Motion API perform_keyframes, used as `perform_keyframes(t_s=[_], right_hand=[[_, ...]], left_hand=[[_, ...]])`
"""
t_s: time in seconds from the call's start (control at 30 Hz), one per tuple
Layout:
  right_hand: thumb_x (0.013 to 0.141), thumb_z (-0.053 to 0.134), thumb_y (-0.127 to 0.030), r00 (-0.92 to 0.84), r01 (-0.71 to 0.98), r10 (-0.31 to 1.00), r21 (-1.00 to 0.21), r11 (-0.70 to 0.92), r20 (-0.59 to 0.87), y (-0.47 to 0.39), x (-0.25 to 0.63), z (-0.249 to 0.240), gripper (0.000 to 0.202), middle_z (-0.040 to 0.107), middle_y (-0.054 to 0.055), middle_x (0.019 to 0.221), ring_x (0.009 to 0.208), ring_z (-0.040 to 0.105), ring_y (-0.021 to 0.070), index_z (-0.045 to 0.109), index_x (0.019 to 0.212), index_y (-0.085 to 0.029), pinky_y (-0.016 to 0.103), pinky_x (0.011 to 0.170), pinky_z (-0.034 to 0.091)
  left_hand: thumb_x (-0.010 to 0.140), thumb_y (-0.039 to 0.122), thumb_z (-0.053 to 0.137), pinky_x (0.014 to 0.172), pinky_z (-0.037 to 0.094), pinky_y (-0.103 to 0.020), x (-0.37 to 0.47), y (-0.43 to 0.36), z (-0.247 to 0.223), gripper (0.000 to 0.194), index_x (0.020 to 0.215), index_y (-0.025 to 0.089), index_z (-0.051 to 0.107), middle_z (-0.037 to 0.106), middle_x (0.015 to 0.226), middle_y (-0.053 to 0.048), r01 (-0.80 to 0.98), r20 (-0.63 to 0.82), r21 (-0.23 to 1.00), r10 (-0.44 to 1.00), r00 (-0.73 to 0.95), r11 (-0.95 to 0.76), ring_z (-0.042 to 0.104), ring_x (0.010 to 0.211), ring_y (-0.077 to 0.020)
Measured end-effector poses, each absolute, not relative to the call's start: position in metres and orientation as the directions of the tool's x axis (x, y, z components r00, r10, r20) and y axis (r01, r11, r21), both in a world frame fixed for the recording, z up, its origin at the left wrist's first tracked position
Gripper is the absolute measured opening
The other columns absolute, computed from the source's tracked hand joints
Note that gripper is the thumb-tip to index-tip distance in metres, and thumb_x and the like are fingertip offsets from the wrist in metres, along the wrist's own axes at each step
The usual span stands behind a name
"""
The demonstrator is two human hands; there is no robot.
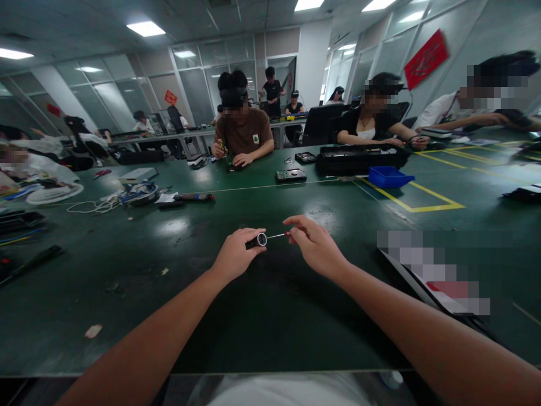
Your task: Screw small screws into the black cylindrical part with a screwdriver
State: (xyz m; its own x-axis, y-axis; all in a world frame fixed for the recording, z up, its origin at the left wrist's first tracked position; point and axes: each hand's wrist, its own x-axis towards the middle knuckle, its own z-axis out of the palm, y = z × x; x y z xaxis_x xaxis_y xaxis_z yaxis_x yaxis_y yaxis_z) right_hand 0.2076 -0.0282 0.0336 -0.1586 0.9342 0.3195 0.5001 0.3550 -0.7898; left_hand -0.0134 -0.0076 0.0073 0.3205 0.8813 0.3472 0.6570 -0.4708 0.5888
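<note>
Black cylindrical part (261, 239) clamped in left hand (237, 255); screwdriver (282, 234) pinched in right hand (315, 246), held between both, hands apart.

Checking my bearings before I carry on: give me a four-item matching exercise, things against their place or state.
Things
1. Left hand
2. Blue bin
3. Large red poster
4. Right hand

Place or state
A. On the wall, upper right
B. Holding the screwdriver
C. Holding the black cylinder
D. By a yellow outline on the green table

Pairs: 1-C, 2-D, 3-A, 4-B
</note>
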Motion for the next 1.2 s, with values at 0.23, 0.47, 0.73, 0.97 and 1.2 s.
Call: perform_keyframes(t_s=[0.23, 0.47, 0.73, 0.97, 1.2], right_hand=[[0.099, 0.040, -0.036, -0.166, 0.527, 0.935, -0.774, 0.352, 0.312, -0.025, 0.208, 0.034, 0.032, 0.070, 0.005, 0.086, 0.067, 0.061, 0.0175, 0.066, 0.110, -0.020, 0.031, 0.062, 0.043], [0.099, 0.041, -0.036, -0.180, 0.480, 0.932, -0.799, 0.363, 0.315, -0.026, 0.208, 0.030, 0.029, 0.066, 0.003, 0.082, 0.071, 0.060, 0.0180, 0.061, 0.114, -0.021, 0.032, 0.064, 0.044], [0.094, 0.050, -0.034, -0.117, 0.435, 0.942, -0.836, 0.334, 0.316, -0.030, 0.206, 0.035, 0.023, 0.065, 0.002, 0.082, 0.072, 0.060, 0.0176, 0.056, 0.112, -0.020, 0.032, 0.065, 0.045], [0.091, 0.052, -0.044, 0.015, -0.052, 0.994, -0.993, 0.108, 0.107, -0.016, 0.204, 0.026, 0.026, 0.062, 0.003, 0.076, 0.067, 0.060, 0.0162, 0.060, 0.087, -0.019, 0.036, 0.070, 0.055], [0.092, 0.052, -0.045, 0.100, 0.040, 0.971, -0.976, 0.214, 0.217, -0.012, 0.205, 0.020, 0.026, 0.061, 0.002, 0.076, 0.068, 0.059, 0.0161, 0.059, 0.088, -0.020, 0.033, 0.066, 0.053]], left_hand=[[0.080, 0.018, 0.076, 0.106, 0.045, -0.040, -0.015, -0.005, 0.004, 0.042, 0.121, 0.025, 0.070, 0.070, 0.121, -0.004, 0.655, 0.356, 0.581, 0.875, 0.329, -0.483, 0.062, 0.116, -0.0231], [0.080, 0.018, 0.076, 0.106, 0.045, -0.040, -0.015, -0.006, 0.006, 0.043, 0.122, 0.024, 0.069, 0.070, 0.122, -0.004, 0.664, 0.352, 0.580, 0.880, 0.318, -0.472, 0.062, 0.117, -0.0230], [0.082, 0.021, 0.074, 0.104, 0.045, -0.040, -0.016, -0.006, 0.005, 0.043, 0.124, 0.025, 0.068, 0.069, 0.123, -0.004, 0.660, 0.346, 0.586, 0.882, 0.321, -0.470, 0.062, 0.115, -0.0232], [0.083, 0.021, 0.074, 0.107, 0.044, -0.042, -0.015, -0.007, 0.008, 0.043, 0.125, 0.026, 0.067, 0.068, 0.125, -0.005, 0.647, 0.363, 0.579, 0.867, 0.340, -0.496, 0.060, 0.118, -0.0235], [0.081, 0.021, 0.076, 0.106, 0.044, -0.042, -0.015, -0.006, 0.007, 0.044, 0.124, 0.026, 0.068, 0.069, 0.123, -0.004, 0.653, 0.380, 0.560, 0.858, 0.346, -0.511, 0.061, 0.116, -0.0227]])
